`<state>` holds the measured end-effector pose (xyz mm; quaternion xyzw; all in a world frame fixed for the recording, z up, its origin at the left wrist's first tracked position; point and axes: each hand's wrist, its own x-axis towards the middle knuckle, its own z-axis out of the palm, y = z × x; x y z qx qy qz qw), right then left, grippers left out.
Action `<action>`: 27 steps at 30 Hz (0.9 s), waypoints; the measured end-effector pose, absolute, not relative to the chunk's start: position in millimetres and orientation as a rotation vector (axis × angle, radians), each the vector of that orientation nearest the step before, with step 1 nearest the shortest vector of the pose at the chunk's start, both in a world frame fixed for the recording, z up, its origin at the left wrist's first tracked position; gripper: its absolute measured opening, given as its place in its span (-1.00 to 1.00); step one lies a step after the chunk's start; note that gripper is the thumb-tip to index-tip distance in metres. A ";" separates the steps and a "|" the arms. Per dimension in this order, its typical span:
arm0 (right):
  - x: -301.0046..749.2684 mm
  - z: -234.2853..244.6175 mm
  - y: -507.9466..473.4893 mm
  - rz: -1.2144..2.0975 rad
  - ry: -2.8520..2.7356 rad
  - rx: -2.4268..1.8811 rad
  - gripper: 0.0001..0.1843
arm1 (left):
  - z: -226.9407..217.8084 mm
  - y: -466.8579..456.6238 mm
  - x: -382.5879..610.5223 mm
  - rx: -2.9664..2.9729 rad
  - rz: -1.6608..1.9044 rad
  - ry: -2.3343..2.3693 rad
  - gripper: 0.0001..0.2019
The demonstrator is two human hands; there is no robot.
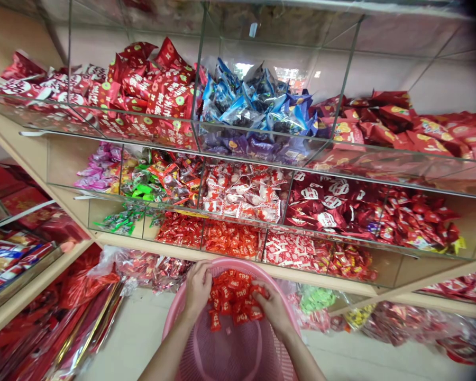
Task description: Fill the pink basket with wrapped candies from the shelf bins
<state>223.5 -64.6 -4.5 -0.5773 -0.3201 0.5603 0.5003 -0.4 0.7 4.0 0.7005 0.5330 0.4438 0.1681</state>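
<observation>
A pink plastic basket (244, 263) with mesh sides stands below the shelves. Red-wrapped candies (230, 296) with pale lettering lie heaped at its far side, and part of its bottom shows bare. At the basket's left edge, my left hand (198, 286) is closed over the rim, its fingertips partly hidden. My right hand (272, 307) reaches inside from the right, thumb and fingers closed on a red-wrapped candy (258, 289) at the edge of the heap. Straight beyond the basket, a bin of similar orange-red candies (232, 238) sits on the lowest shelf.
Clear-walled shelf bins hold blue-wrapped snacks (257, 100), large red packets (154, 84) and white-and-red candies (244, 190). Bagged goods (412, 323) lie on the floor at right. Red and gold packaging (79, 328) leans at lower left. A wooden shelf edge (301, 274) runs close behind the basket.
</observation>
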 end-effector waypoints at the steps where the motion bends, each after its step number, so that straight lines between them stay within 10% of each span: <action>1: 223.5 -6.4 -63.2 1.337 -0.788 -1.392 -0.54 | 3.8 0.7 -0.4 1.992 1.260 1.517 -0.74; 27: 185.1 -5.2 -88.9 1.672 -0.114 -1.196 -0.68 | 8.3 -0.1 0.6 2.033 1.252 1.531 -0.73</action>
